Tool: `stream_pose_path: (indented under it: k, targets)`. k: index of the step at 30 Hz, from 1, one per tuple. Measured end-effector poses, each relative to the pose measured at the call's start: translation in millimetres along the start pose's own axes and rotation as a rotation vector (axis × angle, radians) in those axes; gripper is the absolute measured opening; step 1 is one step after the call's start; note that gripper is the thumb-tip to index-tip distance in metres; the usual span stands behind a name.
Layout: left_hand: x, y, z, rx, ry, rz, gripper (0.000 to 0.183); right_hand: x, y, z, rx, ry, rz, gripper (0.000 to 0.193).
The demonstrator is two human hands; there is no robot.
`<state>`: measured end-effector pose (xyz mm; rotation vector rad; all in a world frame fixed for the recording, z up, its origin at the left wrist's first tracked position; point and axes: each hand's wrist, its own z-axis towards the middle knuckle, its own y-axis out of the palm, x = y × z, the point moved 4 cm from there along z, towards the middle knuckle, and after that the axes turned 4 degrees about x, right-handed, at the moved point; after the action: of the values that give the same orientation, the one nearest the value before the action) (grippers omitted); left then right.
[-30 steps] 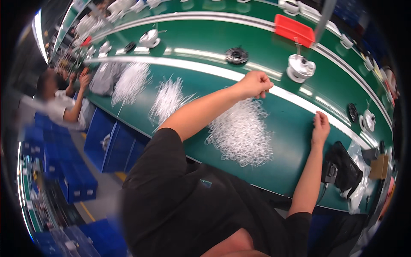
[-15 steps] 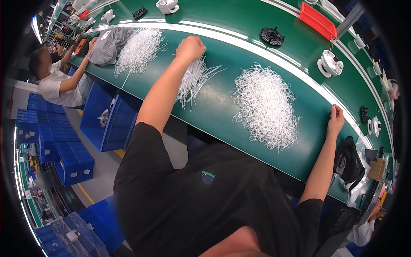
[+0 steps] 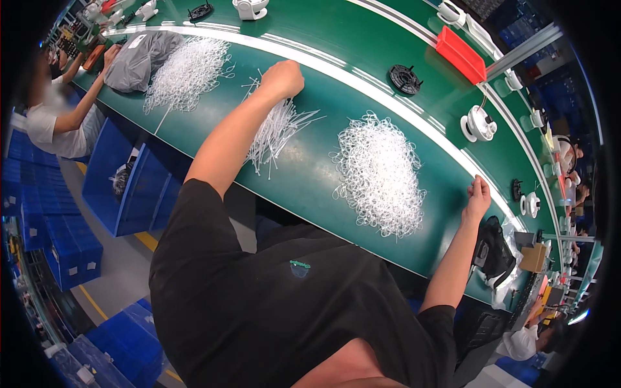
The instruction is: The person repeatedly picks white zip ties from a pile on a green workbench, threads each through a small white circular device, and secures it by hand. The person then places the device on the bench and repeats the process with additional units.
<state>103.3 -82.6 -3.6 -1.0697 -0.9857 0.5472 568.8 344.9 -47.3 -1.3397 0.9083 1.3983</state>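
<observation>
My left hand [image 3: 283,79] is closed in a loose fist, fingers curled downward, at the far end of a pile of straight white cable ties [image 3: 275,132]. What its fingers hold, if anything, is hidden behind the hand. At the right, my right hand [image 3: 477,199] is raised near the bench's far edge with thumb and fingertips pinched together. Anything between them is too small to make out. Between my hands lies a large heap of white looped ties [image 3: 380,174]. A second heap of loops [image 3: 187,72] lies at the far left.
Beyond the green bench [image 3: 310,184] runs a belt carrying white rounded housings [image 3: 479,124], a black round part [image 3: 405,79] and a red tray [image 3: 460,55]. A grey bag [image 3: 139,61] lies far left beside a co-worker [image 3: 61,116]. A black bag [image 3: 495,252] lies right; blue bins [image 3: 132,187] stand left.
The whole view has shifted, so the bench appears farther left. My left hand has moved slightly right over the straight ties, uncovering some to its left. My right hand stays pinched.
</observation>
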Motion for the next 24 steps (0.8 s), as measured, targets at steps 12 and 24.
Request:
stream_pose_path:
  k: [12, 24]
  targets:
    - [110, -50, -119, -0.286, 0.203, -1.595, 0.017, -184, 236, -213, -0.858, -0.320, 0.060, 0.028]
    - [102, 6, -156, -0.346, -0.030, -1.764, 0.014, -152, 252, -222, -0.625, -0.233, 0.243, 0.030]
